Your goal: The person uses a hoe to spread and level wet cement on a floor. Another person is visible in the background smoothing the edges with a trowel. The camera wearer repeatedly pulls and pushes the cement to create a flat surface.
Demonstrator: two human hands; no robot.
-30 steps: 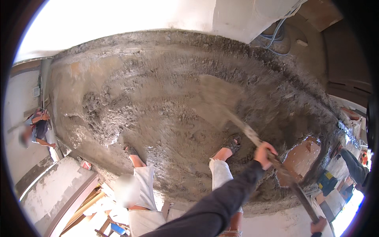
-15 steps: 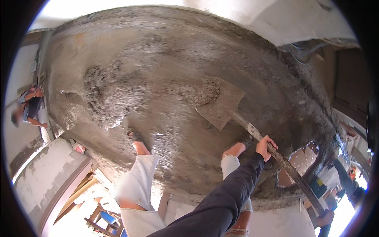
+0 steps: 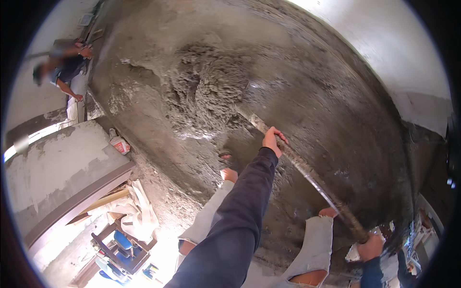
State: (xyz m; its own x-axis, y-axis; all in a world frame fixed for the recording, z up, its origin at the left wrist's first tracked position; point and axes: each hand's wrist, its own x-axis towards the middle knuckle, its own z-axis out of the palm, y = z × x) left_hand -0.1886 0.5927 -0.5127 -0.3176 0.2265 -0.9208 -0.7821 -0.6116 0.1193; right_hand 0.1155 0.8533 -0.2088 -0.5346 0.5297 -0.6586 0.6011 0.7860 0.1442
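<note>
Left hand [image 3: 272, 140] clamped around the long shovel handle [image 3: 307, 173], wet concrete heap [image 3: 206, 91] just beyond the fingers; right hand [image 3: 370, 247] wrapped on the handle's near end.

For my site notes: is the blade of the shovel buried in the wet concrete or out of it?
Buried: the shovel handle runs into the concrete pile, and no blade shows.
</note>
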